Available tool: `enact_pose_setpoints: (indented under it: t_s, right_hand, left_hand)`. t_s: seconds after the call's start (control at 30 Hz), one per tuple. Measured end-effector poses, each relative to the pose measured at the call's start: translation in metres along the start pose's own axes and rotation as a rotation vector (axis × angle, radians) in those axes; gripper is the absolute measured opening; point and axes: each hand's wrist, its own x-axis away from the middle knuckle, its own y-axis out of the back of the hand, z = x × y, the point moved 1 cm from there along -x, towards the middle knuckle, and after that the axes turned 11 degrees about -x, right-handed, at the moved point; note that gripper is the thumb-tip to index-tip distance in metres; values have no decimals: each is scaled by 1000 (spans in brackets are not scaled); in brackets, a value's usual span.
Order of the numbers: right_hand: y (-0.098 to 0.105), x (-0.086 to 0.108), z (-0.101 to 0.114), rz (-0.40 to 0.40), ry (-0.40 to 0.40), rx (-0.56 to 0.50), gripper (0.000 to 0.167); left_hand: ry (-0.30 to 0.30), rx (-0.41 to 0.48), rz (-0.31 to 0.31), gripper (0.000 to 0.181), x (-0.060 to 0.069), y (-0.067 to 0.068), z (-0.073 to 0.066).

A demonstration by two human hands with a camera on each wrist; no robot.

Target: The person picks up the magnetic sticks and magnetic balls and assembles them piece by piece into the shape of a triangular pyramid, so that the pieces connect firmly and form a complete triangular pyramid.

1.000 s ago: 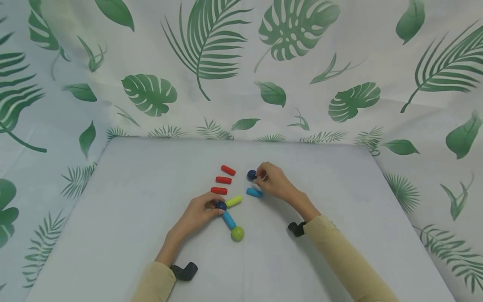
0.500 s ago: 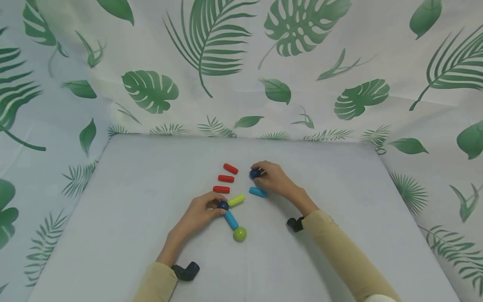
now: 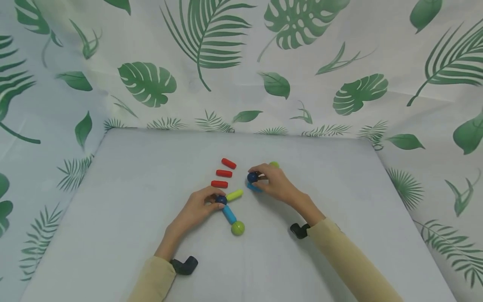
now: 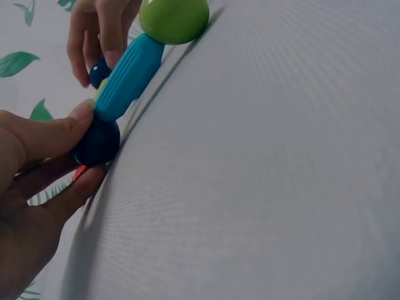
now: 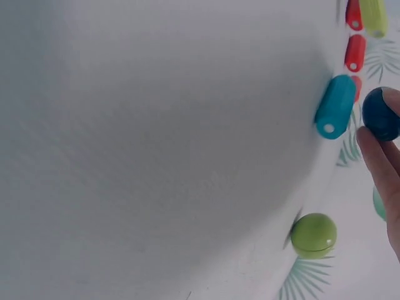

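Observation:
My left hand [image 3: 200,207] pinches a dark blue ball [image 4: 100,140] between thumb and fingers. A yellow-green rod [image 3: 235,195] and a light blue rod [image 3: 229,214] run out from that ball. At the far end of the light blue rod is a green ball [image 3: 238,228]. Held in the fingertips of my right hand [image 3: 277,182] is a second dark blue ball [image 5: 380,115]. A loose light blue rod [image 5: 335,107] lies on the table close to it, partly covered by the ball and hand in the head view.
Three red rods, the middle one [image 3: 224,173] among them, lie in a row beyond my left hand. Another green ball [image 5: 314,235] rests on the table, mostly behind my right hand in the head view. A leaf-patterned cloth [image 3: 226,96] rises behind the white table [image 3: 113,209].
My right hand has brought its dark blue ball nearer to me, over the loose light blue rod. A green ball now shows behind that hand. My left hand keeps its hold.

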Motion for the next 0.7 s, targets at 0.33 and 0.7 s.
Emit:
enact_pose_setpoints:
  t_s: [0.33, 0.7]
  right_hand:
    - [-7, 10, 7, 77, 82, -72, 37]
    - [-10, 12, 15, 162, 57, -17, 37]
  left_hand:
    - [-46, -1, 15, 36, 1, -2, 4]
    - [-45, 6, -5, 35, 0, -1, 3]
